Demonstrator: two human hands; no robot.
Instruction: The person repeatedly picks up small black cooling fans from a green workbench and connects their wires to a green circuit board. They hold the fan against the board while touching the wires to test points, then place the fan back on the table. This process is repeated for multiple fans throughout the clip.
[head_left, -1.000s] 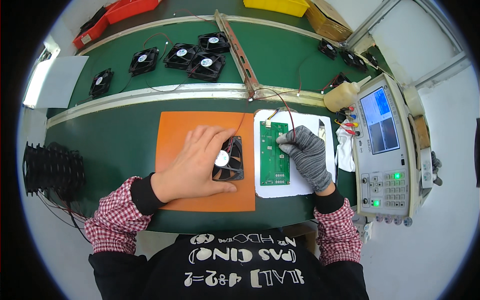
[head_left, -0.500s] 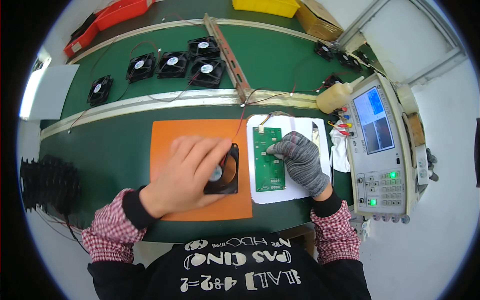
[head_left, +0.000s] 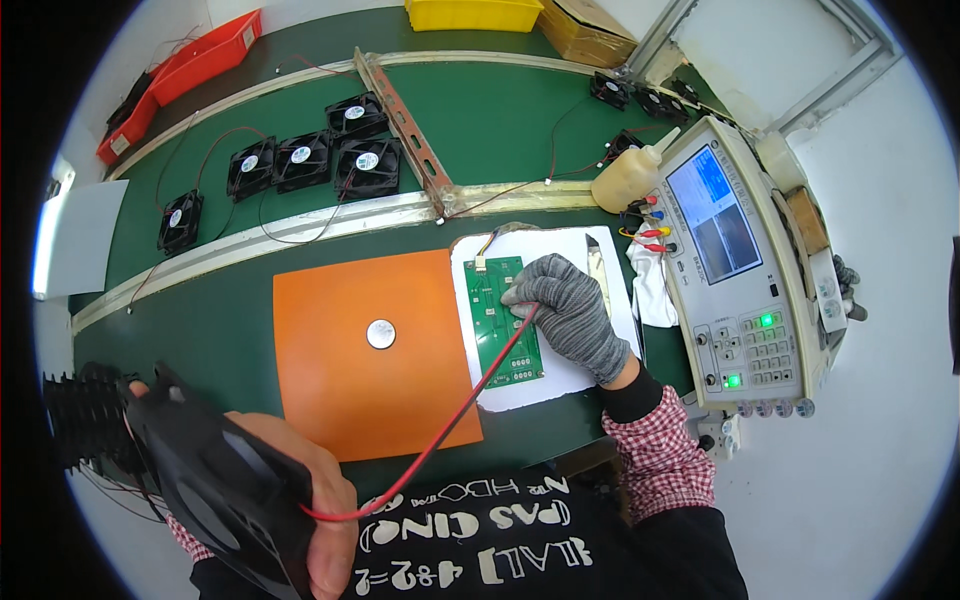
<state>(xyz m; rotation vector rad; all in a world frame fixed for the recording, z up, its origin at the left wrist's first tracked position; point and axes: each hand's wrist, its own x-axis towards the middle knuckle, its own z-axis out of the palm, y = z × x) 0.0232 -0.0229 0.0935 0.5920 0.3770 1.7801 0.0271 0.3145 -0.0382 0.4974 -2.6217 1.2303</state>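
My left hand (head_left: 325,515) is closed around the frame of a black cooling fan (head_left: 215,470), lifted at the lower left, close to the camera. A red-and-black wire (head_left: 440,435) runs taut from the fan to my right hand (head_left: 575,315), in a grey knit glove. The right fingers pinch the wire's far end, and whatever plug it has is hidden by them. They are over a green circuit board (head_left: 490,325), which lies on a white pad (head_left: 560,375). On the orange mat (head_left: 340,420) to the left rests a round silver disc (head_left: 381,334).
Several black fans (head_left: 303,160) with trailing wires lie beyond the pale rail (head_left: 330,225). More black fans are stacked at the left edge (head_left: 60,410). On the right stand a tester with a blue screen (head_left: 715,215) and a yellowish squeeze bottle (head_left: 628,178).
My left hand has raised the fan off the orange mat toward the lower left, uncovering the silver disc. The wire now stretches to my right hand, which stays over the board.
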